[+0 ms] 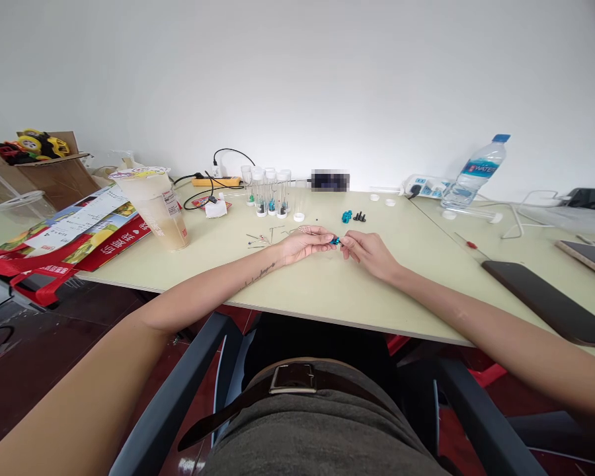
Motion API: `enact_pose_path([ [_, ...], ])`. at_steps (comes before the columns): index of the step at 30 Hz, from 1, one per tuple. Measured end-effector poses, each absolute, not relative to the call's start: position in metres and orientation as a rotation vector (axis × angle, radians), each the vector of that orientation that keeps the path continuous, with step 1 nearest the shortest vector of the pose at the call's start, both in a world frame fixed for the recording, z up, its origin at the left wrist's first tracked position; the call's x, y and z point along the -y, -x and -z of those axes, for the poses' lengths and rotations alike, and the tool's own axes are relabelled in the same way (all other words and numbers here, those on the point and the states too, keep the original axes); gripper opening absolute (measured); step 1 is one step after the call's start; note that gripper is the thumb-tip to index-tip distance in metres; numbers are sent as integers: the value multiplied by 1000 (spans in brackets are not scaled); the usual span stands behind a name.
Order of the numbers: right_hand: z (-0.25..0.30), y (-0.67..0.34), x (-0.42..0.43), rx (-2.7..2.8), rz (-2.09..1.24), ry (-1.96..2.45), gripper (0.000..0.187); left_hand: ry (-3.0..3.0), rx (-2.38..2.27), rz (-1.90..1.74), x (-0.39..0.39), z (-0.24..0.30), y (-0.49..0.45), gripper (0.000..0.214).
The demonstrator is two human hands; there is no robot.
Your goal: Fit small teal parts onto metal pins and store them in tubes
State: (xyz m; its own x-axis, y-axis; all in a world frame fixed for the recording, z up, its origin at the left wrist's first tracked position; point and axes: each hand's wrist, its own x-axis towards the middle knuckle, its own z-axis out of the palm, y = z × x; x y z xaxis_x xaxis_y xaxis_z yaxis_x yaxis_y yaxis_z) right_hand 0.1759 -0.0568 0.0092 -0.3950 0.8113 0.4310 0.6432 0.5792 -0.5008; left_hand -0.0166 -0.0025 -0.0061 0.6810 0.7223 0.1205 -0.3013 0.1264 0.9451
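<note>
Over the middle of the table [287, 284], my left hand [310, 243] pinches a small blue part [335, 241] between thumb and fingers. My right hand [367, 251] meets it from the other side, its fingertips closed at the part's right end; what exactly they grip is too small to make out. Just beyond the hands lie a little cluster of blue parts [346, 217] and a group of black screws [359, 217]. Left of my left hand are several thin metal pins or tools [260, 239].
Clear tubes [271, 192] with small parts stand at the back. A drink cup [161, 211] and red bag [114, 244] are at left, a water bottle [476, 172] and power strip [426, 186] at back right. A dark phone [545, 301] lies near my right forearm.
</note>
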Motion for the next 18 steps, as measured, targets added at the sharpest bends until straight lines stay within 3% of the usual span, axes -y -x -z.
enact_pose_path([
  [5,-8,-176,55,2077,-260,1176,31,-1219,-416,-812,1,7,17,14],
  [10,-8,-176,56,2147,-302,1167,40,-1237,-400,-785,1,8,17,15],
  [18,-7,-176,55,2072,-255,1158,33,-1206,-429,-810,1,7,16,14],
])
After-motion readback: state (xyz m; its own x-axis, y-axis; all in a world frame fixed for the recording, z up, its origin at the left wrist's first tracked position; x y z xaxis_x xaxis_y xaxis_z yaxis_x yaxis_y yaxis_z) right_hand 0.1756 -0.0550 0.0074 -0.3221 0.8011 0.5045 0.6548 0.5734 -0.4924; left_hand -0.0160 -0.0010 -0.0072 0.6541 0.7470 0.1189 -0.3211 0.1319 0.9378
